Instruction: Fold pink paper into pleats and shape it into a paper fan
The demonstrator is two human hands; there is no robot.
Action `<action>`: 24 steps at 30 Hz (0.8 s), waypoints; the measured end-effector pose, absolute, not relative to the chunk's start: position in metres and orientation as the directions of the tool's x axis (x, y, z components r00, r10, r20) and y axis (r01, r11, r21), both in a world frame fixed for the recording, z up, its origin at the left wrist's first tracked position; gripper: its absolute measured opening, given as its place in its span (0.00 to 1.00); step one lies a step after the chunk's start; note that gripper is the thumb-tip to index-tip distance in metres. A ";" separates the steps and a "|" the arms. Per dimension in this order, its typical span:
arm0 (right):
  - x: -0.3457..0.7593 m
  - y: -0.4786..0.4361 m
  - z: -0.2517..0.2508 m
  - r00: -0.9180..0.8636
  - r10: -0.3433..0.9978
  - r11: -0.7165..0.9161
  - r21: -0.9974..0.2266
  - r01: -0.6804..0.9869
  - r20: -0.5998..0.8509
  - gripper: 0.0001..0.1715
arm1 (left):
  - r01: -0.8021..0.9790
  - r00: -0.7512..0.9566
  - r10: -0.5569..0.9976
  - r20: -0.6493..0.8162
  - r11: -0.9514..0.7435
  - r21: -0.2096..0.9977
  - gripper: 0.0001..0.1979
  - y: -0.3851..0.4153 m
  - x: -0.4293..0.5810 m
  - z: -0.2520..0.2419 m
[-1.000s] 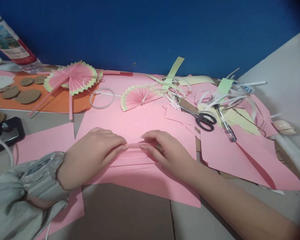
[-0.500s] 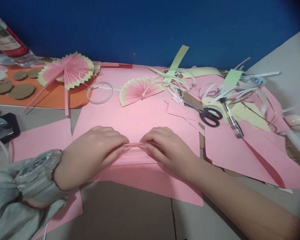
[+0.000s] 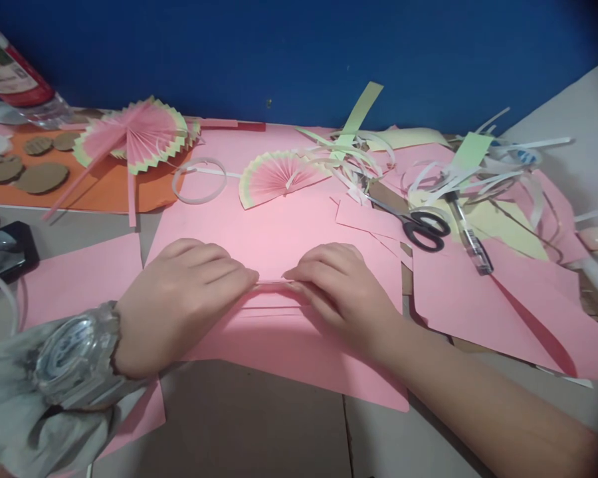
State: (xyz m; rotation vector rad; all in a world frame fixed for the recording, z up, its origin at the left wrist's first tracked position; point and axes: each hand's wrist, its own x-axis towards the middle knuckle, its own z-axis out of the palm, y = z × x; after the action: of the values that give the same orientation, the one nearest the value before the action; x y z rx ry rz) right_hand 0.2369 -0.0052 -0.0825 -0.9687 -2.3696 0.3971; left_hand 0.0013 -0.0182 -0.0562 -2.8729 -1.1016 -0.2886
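Observation:
A narrow folded strip of pink paper (image 3: 272, 287) stretches between my two hands, low over larger pink sheets (image 3: 259, 239). My left hand (image 3: 189, 299), with a clear watch on its wrist, pinches the strip's left part between thumb and fingers. At the other side my right hand (image 3: 341, 292) pinches the same strip. Its ends are hidden behind my fingers. Below the strip, more pink paper (image 3: 299, 352) spreads toward me. Beyond my hands lies a pleated pink paper fan (image 3: 279, 178) with a yellow-green rim.
Black-handled scissors (image 3: 426, 229) and a pen (image 3: 471, 236) lie to the right, near tangled paper strips (image 3: 359, 153). A tape ring (image 3: 199, 180), pleated paper rounds (image 3: 134, 136) and cardboard discs (image 3: 42, 178) are at the left. A bottle (image 3: 22, 73) stands before the blue wall (image 3: 289, 53).
My left hand has rolled over, its back now turned up more, and the watch face has turned with it. Both hands still pinch the folded strip.

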 end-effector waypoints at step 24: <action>0.262 -0.011 -0.083 -0.775 0.580 0.813 -0.110 0.572 0.250 0.04 | 0.565 0.812 0.563 0.153 -0.824 0.038 0.10 -0.012 0.004 -0.074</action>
State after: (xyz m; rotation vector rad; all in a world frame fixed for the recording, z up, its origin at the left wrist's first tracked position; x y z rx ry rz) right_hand 0.2620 -0.0109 -0.0831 -0.8846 -2.7262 0.0401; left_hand 0.0036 -0.0119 -0.0736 -2.9811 -0.9279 -0.2473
